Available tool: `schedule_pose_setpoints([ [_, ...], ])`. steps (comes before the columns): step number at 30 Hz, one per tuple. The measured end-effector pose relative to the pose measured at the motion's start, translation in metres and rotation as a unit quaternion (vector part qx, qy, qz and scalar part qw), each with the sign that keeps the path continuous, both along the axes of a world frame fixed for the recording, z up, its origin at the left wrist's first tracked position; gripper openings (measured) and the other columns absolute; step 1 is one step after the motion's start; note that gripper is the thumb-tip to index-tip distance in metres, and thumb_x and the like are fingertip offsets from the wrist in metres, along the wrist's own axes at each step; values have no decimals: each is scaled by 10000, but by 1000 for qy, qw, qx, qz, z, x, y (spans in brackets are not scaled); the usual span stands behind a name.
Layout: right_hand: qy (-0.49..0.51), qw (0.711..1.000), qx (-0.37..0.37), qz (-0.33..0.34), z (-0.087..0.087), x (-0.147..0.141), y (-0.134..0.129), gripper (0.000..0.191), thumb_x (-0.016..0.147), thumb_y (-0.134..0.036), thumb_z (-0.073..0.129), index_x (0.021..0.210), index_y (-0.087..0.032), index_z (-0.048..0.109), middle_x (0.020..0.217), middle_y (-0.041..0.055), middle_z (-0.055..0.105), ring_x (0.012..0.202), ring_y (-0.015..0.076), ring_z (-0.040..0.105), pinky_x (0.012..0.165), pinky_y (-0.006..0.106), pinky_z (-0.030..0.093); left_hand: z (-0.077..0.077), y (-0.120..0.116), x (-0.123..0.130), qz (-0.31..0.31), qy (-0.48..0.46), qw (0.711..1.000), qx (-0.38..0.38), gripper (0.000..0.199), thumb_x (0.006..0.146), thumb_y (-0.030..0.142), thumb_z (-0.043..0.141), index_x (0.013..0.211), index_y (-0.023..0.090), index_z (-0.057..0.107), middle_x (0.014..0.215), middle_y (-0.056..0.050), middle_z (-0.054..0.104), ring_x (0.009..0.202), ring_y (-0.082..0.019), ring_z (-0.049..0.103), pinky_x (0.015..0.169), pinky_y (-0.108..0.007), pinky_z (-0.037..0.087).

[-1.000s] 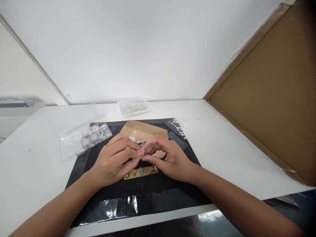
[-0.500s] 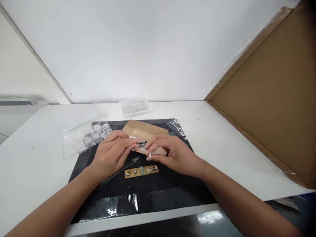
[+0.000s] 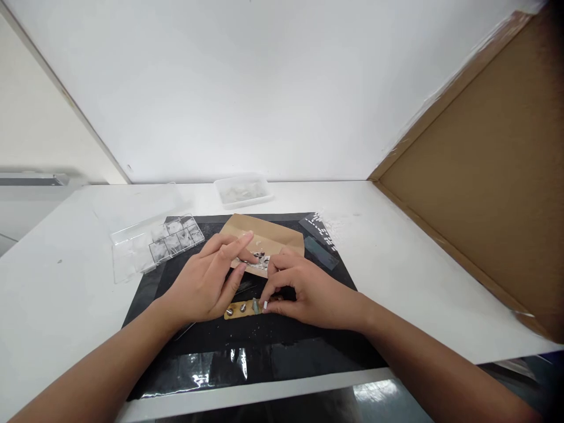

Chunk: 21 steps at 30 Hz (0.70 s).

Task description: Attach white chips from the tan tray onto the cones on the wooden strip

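A small white piece is pinched between the thumb and finger of my right hand. That hand is over the right part of a narrow yellowish strip, which bears metal studs and a pale green lump; its right end is mostly hidden. My left hand has its fingers apart, one fingertip among small white and dark bits. These bits lie on a folded brown paper sheet just beyond both hands. I see nothing held in the left hand.
A black mat covers the table's middle. A clear compartment box with white bits is at left, and a translucent tub stands behind. Small white pieces on a dark sheet lie right. A cardboard panel rises at right.
My right hand has moved down from the paper to the strip with the white piece. My left hand's fingers have spread, and its index finger now points up over the paper.
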State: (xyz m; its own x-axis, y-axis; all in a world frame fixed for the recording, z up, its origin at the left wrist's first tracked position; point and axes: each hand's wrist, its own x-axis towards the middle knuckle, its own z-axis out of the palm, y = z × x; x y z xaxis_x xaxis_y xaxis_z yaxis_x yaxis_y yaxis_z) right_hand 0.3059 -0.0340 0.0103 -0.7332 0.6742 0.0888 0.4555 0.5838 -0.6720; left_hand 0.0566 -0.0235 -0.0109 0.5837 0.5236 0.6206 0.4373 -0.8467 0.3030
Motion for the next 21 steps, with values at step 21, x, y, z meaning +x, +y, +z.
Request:
schedule_pose_setpoints([
  [21, -88, 993, 84, 3, -2, 2, -5, 70, 902, -310, 807, 939, -255, 829, 954, 58, 563, 954, 230, 465, 869, 371, 405, 1, -2, -2, -9, 5, 1000, 14, 675, 905, 33, 595, 1521, 173, 357, 993, -54, 735, 1138, -260, 592, 862, -395, 613],
])
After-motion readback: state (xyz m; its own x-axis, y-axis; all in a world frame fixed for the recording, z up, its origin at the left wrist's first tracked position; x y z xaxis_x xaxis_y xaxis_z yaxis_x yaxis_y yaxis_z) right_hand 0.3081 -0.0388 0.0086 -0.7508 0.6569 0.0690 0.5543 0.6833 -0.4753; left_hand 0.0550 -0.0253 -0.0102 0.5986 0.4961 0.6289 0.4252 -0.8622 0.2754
